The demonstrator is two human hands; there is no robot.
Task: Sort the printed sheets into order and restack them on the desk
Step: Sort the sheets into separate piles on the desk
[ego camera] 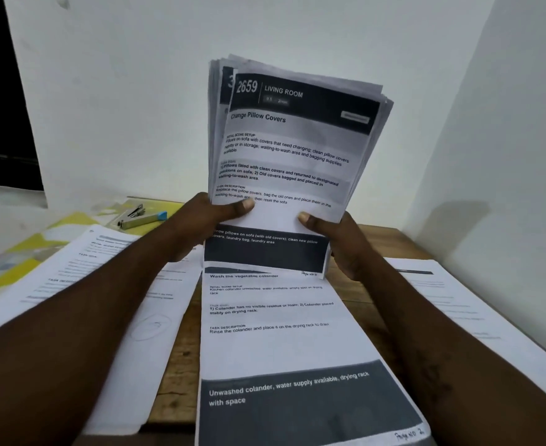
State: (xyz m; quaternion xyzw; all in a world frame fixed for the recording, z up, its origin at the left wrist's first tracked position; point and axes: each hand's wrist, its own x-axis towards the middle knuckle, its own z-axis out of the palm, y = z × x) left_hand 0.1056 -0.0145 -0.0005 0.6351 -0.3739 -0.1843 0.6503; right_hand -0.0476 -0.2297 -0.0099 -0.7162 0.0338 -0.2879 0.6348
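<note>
Sorting looks partway done, with most sheets in hand and none restacked.
The left hand point(197, 230) and right hand point(342, 246) grip the bottom of an upright, fanned bundle point(294, 149) above the page-2 sheet point(281, 342) lying on the desk point(181, 358). Loose sheets point(81, 284) lie left of that sheet and more sheets point(452, 294) lie to its right.
</note>
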